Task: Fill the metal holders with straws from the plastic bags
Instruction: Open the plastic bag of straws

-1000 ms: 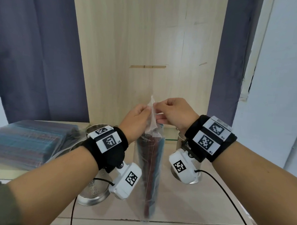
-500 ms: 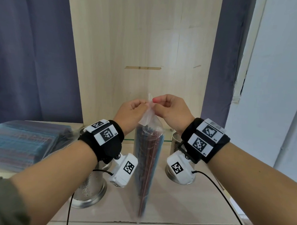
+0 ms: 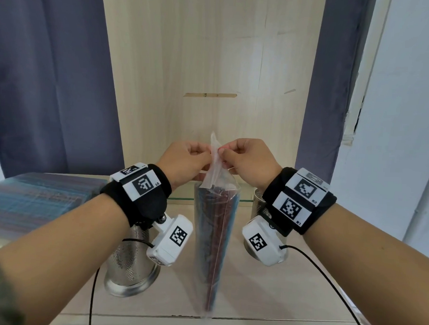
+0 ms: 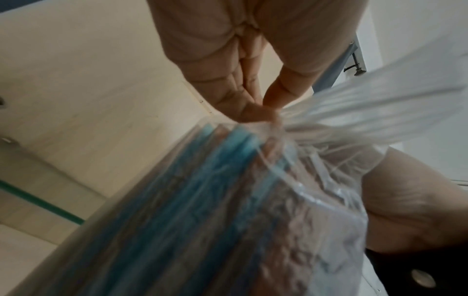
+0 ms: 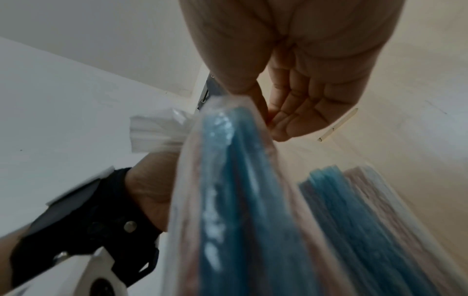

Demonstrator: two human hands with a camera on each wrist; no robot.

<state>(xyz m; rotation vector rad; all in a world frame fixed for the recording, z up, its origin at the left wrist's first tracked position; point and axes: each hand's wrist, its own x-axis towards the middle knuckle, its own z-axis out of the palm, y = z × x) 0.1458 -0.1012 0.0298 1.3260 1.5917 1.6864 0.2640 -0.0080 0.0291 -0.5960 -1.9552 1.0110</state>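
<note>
Up front in the head view, both hands meet at the centre, raised above the desk (image 3: 264, 294). The left hand (image 3: 184, 163) and the right hand (image 3: 250, 161) each pinch the gathered neck of a clear plastic bag (image 3: 217, 167), fingers curled on the film from either side. The bag hangs upright between the wrists, packed with blue and dark red straws (image 3: 215, 236), and its bottom end is low, near the front edge of the desk; whether it touches cannot be told. A perforated metal holder (image 3: 130, 264) stands at 8 o'clock of the bag, partly behind the left wrist. A second metal holder (image 3: 258, 206) stands at 3 o'clock, mostly hidden by the right wrist camera. A flat stack of bagged straws (image 3: 34, 201) lies at 9 o'clock on the desk.

From the left wrist view, the left hand (image 4: 243, 84) has thumb and fingertips closed on the twisted film, and the plastic bag (image 4: 316, 160) fans out at 3 o'clock, with blue straws (image 4: 202, 190) beneath, blurred.

From the right wrist view, the right hand (image 5: 291, 90) grips the film at the bag top, with the plastic bag (image 5: 228, 180) hanging toward 6 o'clock. The stack of bagged straws (image 5: 367, 210) shows at 4 o'clock.
</note>
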